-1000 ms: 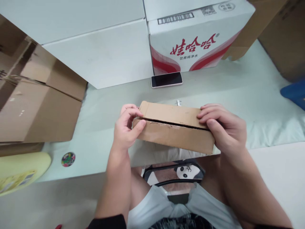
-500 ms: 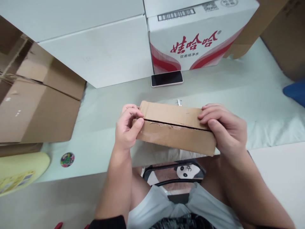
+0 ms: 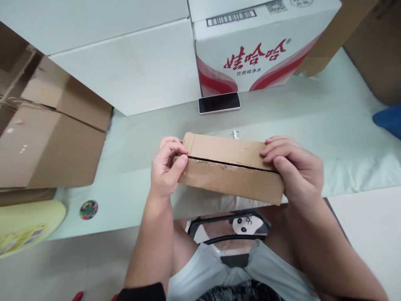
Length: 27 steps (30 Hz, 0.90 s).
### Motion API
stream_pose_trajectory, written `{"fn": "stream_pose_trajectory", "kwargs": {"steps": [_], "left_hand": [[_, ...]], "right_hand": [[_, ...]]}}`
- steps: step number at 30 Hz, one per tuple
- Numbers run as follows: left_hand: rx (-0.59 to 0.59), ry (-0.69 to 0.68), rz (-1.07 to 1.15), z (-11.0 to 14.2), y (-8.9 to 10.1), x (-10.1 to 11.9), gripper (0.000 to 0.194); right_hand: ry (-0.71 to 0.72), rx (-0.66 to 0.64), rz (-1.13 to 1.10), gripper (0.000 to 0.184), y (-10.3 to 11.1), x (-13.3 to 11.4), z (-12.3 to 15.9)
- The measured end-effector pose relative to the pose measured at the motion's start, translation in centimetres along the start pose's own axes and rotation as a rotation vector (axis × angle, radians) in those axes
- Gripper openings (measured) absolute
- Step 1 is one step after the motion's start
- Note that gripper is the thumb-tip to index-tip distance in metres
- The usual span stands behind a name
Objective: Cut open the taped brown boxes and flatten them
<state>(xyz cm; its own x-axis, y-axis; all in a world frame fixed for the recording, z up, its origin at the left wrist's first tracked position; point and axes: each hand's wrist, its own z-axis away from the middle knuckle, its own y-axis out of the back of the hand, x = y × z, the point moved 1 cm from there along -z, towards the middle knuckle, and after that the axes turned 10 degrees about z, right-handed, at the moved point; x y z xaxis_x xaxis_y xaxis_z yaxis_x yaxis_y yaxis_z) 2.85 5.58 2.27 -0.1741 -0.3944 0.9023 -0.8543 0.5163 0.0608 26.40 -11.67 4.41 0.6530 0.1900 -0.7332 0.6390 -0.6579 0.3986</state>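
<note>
Between my two hands is a small brown cardboard box (image 3: 232, 179), held above the front edge of the table. A dark slit runs along its length between two flaps, and the cardboard near the slit is scuffed. My left hand (image 3: 167, 167) grips the left end, thumb at the slit and fingers behind. My right hand (image 3: 294, 167) is closed round the right end, thumb on the near side and fingers on the upper face. Just behind the box a small whitish object (image 3: 235, 134) shows, partly hidden and too small to name.
A phone (image 3: 219, 103) lies before the white-and-red carton (image 3: 250, 58), beside large white boxes (image 3: 131, 75). Brown cartons (image 3: 56, 142) stand at the left, near a yellow container (image 3: 31, 221) and a round colourful disc (image 3: 88, 210). A blue object (image 3: 388, 121) is at the right edge.
</note>
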Motion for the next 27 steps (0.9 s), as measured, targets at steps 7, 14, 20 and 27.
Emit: {"fn": "stream_pose_trajectory", "kwargs": {"steps": [7, 14, 20, 27], "left_hand": [[0.011, 0.024, 0.006, -0.05, -0.04, -0.10, 0.032], [0.003, 0.034, 0.000, -0.07, -0.02, -0.02, 0.033], [0.017, 0.047, -0.003, -0.12, -0.04, 0.01, 0.037], [0.015, 0.043, 0.016, -0.11, -0.08, -0.04, 0.034]], "right_hand": [[0.004, -0.003, -0.005, 0.022, 0.03, -0.10, -0.16], [0.022, 0.004, -0.008, 0.021, 0.06, -0.16, -0.15], [0.006, 0.005, -0.003, 0.022, -0.03, -0.23, -0.16], [0.013, 0.005, 0.001, 0.021, 0.00, -0.06, -0.07]]}}
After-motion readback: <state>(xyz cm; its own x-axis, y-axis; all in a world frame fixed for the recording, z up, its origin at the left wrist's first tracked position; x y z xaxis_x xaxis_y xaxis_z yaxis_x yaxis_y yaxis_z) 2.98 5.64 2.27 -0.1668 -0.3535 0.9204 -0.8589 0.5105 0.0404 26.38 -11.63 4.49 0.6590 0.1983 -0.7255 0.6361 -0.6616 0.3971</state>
